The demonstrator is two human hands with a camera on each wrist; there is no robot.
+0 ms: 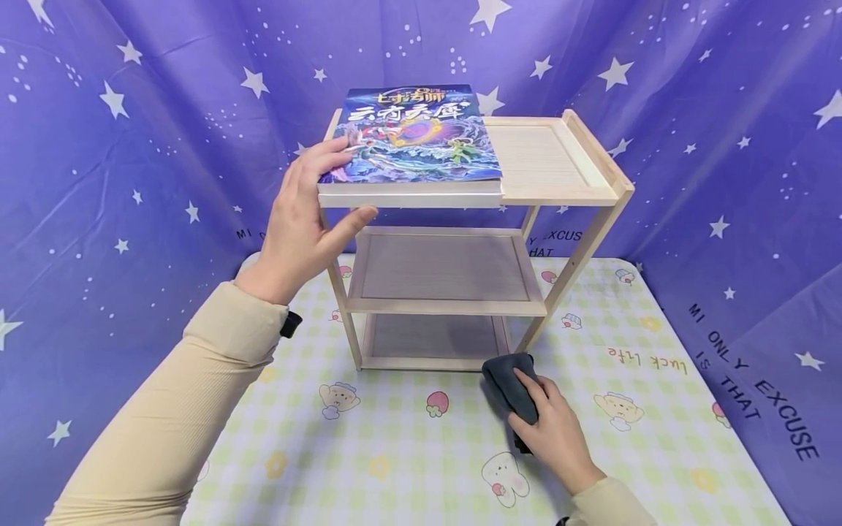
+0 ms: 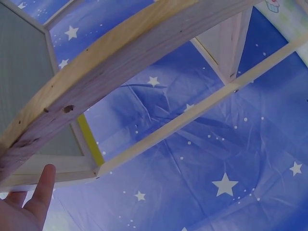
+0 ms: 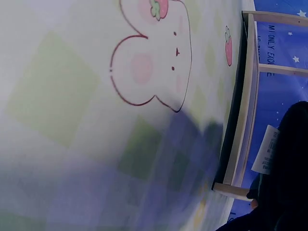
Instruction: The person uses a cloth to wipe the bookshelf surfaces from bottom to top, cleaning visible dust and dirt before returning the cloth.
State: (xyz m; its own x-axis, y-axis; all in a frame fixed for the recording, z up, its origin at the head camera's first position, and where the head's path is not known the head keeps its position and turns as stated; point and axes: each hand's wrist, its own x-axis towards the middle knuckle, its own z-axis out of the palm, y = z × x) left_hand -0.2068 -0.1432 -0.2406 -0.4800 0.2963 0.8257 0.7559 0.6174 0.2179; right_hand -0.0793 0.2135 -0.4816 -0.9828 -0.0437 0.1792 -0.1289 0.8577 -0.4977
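Observation:
A small three-tier wooden shelf (image 1: 447, 305) stands on the tabletop, a thick book with a colourful blue cover (image 1: 421, 135) lying on its top tier. My left hand (image 1: 305, 204) holds the book's front left corner, fingers on the cover, thumb stretched out by the lower front edge. From beneath, the left wrist view shows the thumb (image 2: 43, 195) against the shelf frame. Beside the shelf's right front foot, my right hand (image 1: 555, 431) grips a dark grey folded cloth (image 1: 509, 383). A white tag (image 3: 264, 149) hangs from the cloth in the right wrist view.
A green-and-white checked tablecloth (image 1: 408, 453) with cartoon prints covers the table. Purple curtains with white stars (image 1: 684, 66) hang behind and at both sides. The right part of the top tier (image 1: 533, 153) shows bare wood.

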